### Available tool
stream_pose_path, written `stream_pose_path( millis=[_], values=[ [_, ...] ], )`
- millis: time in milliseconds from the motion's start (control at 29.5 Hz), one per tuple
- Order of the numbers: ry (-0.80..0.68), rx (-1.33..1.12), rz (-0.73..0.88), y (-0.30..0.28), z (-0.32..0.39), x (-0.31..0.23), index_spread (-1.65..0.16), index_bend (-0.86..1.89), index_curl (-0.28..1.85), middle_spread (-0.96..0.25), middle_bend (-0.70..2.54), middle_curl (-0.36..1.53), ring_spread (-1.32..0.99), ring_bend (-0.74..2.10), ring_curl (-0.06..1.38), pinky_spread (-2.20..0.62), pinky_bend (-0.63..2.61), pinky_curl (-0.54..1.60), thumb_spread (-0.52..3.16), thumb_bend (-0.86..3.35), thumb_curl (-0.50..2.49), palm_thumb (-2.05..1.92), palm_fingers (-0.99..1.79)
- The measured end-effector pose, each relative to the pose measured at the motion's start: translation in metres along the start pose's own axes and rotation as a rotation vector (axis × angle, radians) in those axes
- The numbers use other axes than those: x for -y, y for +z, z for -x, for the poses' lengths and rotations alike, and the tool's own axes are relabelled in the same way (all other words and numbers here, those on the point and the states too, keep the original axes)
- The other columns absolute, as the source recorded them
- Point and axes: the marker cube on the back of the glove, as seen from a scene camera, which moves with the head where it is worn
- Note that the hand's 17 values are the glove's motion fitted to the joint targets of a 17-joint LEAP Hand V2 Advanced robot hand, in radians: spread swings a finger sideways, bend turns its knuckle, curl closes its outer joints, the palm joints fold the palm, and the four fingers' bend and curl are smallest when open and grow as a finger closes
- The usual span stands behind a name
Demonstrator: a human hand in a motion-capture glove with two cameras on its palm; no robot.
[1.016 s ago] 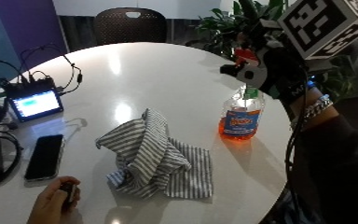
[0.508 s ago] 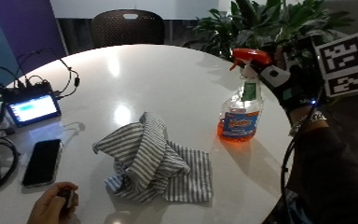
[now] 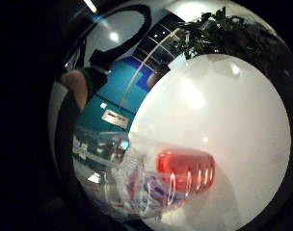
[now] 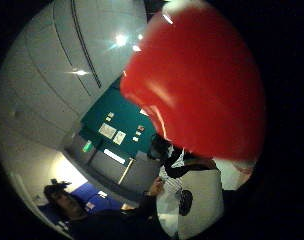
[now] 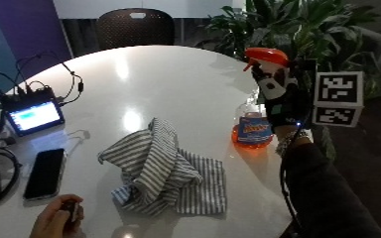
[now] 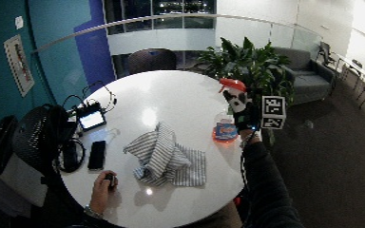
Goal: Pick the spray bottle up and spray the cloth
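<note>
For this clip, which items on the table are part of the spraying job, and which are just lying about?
Part of the job:
spray bottle, gripped at the neck by the gloved right hand
striped cloth, crumpled on the table

Just lying about:
phone
small screen with cables
small object in the bare hand

Cloth sits mid desk, spray bottle to its right near the edge w/ the hand round its neck. Phone left of cloth, small screen behind it, plant behind bottle.
</note>
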Motion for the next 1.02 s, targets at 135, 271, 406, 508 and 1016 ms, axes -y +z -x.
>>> stream_pose_path(
  millis=[135, 271, 406, 508, 1016],
  values=[
    [-0.103, -0.105, -0.152, -0.002, 0.001, -0.002, -0.32, 0.13, 0.28, -0.23, 0.46, 0.44, -0.18, 0.58, 0.39, 0.02, 0.19, 0.26, 1.03, 0.00, 0.36, 0.81, 1.18],
    [-0.179, -0.218, -0.300, -0.007, 0.005, -0.003, -0.30, 0.10, 0.28, -0.22, 0.44, 0.44, -0.18, 0.64, 0.42, -0.13, 0.39, 0.33, 1.07, -0.02, 0.35, 0.79, 1.38],
    [-0.212, -0.285, -0.409, -0.018, 0.010, -0.003, -0.29, 0.14, 0.29, -0.23, 0.47, 0.46, -0.19, 0.68, 0.43, -0.23, 0.47, 0.36, 1.09, -0.03, 0.36, 0.76, 1.42],
    [-0.224, -0.309, -0.446, -0.024, 0.012, -0.004, -0.29, 0.16, 0.31, -0.23, 0.50, 0.47, -0.20, 0.71, 0.44, -0.27, 0.49, 0.38, 1.09, -0.02, 0.37, 0.75, 1.44],
    [-0.538, -0.472, -0.207, -0.026, 0.092, 0.009, -0.28, 0.19, 0.38, -0.23, 0.58, 0.50, -0.20, 0.75, 0.46, -0.33, 0.53, 0.40, 1.15, -0.02, 0.39, 0.73, 1.41]
  ],
)
